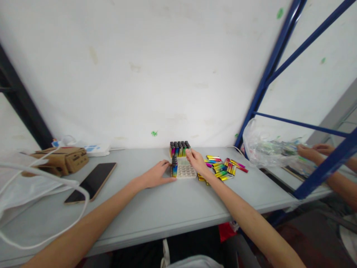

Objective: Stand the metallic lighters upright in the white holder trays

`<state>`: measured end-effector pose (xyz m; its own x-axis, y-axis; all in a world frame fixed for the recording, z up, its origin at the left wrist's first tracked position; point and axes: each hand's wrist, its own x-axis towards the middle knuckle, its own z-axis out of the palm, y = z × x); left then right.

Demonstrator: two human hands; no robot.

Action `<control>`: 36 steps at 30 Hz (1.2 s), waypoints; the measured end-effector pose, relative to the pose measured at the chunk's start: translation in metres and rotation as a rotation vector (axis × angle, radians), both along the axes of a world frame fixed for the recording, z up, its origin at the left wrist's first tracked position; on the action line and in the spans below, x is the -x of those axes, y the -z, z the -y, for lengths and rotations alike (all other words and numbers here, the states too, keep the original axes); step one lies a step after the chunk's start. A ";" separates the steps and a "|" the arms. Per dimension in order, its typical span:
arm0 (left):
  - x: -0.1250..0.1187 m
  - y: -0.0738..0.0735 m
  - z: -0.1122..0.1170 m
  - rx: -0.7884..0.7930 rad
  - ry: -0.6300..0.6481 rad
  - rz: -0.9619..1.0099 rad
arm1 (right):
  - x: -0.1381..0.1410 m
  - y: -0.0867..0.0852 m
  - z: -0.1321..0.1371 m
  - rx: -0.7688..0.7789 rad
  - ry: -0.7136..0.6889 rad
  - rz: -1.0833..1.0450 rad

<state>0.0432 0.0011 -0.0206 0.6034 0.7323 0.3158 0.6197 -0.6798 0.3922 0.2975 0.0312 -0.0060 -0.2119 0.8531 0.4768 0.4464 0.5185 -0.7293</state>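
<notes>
A white tray (186,171) with rows of round holes sits on the grey table. Upright lighters (174,167) with black tops and shiny rainbow bodies stand along its left side. My left hand (159,174) curves around that side, thumb at the front corner and fingers behind, gripping the tray. Over the tray's right part, my right hand (196,160) is closed in a pinch; whatever is between its fingertips is too small to make out. Behind the tray stands a block of upright lighters (179,149). Loose shiny lighter sleeves or bodies (223,167) lie heaped to the right.
A phone (93,182) and a cardboard box (65,159) lie at the left, near a white cable (83,208). Blue metal posts (258,89) rise at the right, with a clear plastic bag (262,147) beside them. Another person's hands (312,150) are beyond.
</notes>
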 end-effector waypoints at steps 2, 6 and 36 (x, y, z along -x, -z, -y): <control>0.003 -0.003 0.000 0.022 0.023 0.005 | 0.001 -0.002 0.003 0.000 0.084 -0.009; 0.007 -0.010 0.002 0.053 0.057 0.015 | 0.003 -0.002 0.004 0.018 0.174 0.005; 0.002 -0.001 0.002 0.083 0.030 0.028 | 0.005 -0.007 0.011 -0.076 -0.020 0.144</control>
<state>0.0409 -0.0013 -0.0195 0.6172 0.7382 0.2723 0.5873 -0.6625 0.4650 0.2926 0.0199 0.0007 -0.2990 0.8108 0.5032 0.5326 0.5794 -0.6170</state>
